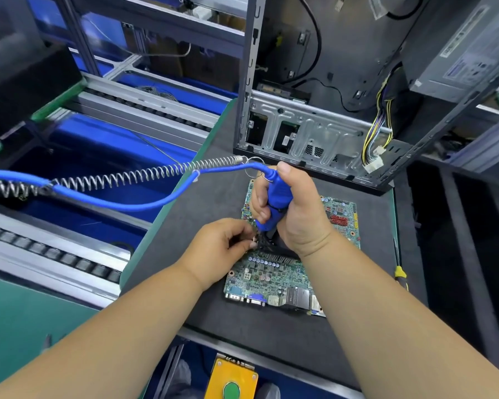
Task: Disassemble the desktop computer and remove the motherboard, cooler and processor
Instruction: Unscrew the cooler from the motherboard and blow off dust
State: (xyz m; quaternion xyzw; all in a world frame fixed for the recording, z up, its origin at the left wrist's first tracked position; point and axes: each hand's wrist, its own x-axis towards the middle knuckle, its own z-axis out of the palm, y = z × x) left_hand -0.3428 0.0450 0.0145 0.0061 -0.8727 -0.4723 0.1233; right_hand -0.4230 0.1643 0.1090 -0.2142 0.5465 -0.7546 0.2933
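Your green rectangular motherboard [274,279] already lies flat on the dark grey foam mat [208,203], out of the emptied black-and-silver steel computer case [314,131] standing just behind it, so the work in hand looks like freeing the cooler. Your right hand [296,214] is clenched round the blue powered screwdriver [277,197], held upright so its bit drops straight onto a fastener by the black cooler [274,244], which is mostly hidden under your hands. Your left hand [222,243] pinches something small at the bit, probably steadying it or catching the screw; what it holds is too small to tell. The blue hose [104,197] and its silver coiled spring tether [121,177] trail off to your left, clear of the board. The mat has bare room left of the board; on the right a yellow-handled hand screwdriver [400,273] lies near the mat's edge.
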